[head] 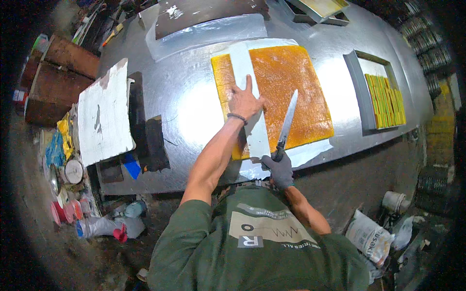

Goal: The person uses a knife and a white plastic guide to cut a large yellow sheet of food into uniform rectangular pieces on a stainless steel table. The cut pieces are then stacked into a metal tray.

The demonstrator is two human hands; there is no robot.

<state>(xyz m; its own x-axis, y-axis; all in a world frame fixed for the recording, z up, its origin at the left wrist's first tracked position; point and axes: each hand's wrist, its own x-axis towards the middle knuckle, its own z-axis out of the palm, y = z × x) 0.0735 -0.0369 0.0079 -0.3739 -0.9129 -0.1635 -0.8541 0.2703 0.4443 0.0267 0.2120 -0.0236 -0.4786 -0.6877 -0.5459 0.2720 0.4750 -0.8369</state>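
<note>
A glossy orange-brown slab [291, 76] with yellow edges lies on a pale sheet over the metal table. Across it, left of its middle, rests a long flat white strip [243, 65] like a straightedge. My bare left hand [245, 103] is spread on the strip, pressing it against the slab, with one finger pointing away from me. In my right hand [279, 169], which wears a grey glove, is the handle of a long knife [288, 118]. The blade points away from me over the slab's right part; whether it touches the surface I cannot tell.
A metal tray [352, 80] at the right holds several yellow-green and orange strips [385, 102]. Other trays [320, 11] are stacked at the far edge. A white board [105, 112] lies at the left, and a brush [113, 34] at the far left corner. Sacks [369, 236] stand below, right.
</note>
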